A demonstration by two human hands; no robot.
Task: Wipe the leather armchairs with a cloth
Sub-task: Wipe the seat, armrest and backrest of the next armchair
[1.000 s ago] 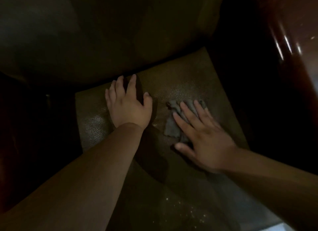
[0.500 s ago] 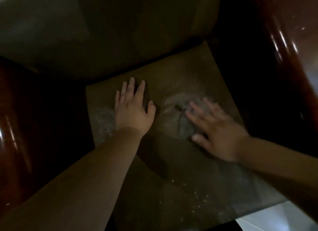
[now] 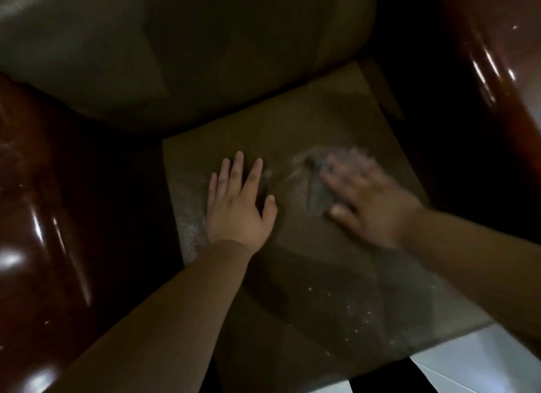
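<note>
Fingers [image 3: 348, 170] of the right hand [image 3: 371, 199] lie straight and spread, pressing flat on the cloth [image 3: 317, 193]; motion blur smears them, so I cannot tell exactly where each tip ends. Left hand [image 3: 238, 205] rests flat on the seat cushion [image 3: 307, 123], fingers straight and close together, thumb out, holding nothing.

Cloth: small grey wad on the right half of the cushion, mostly under the right palm, its exposed edge on the thumb side, facing the left hand. The two hands are near but apart. Right hand is the one on the cloth; left only braces.

My judgement: unwiped leather lies ahead toward the backrest [image 3: 205, 56] and back toward the front edge, so the stroke runs fore-aft.

Hard to read: dim light, cloth outline uncertain, its long axis unclear. Glossy wooden armrests [image 3: 38, 217] flank the seat, both cut off by the frame.
</note>
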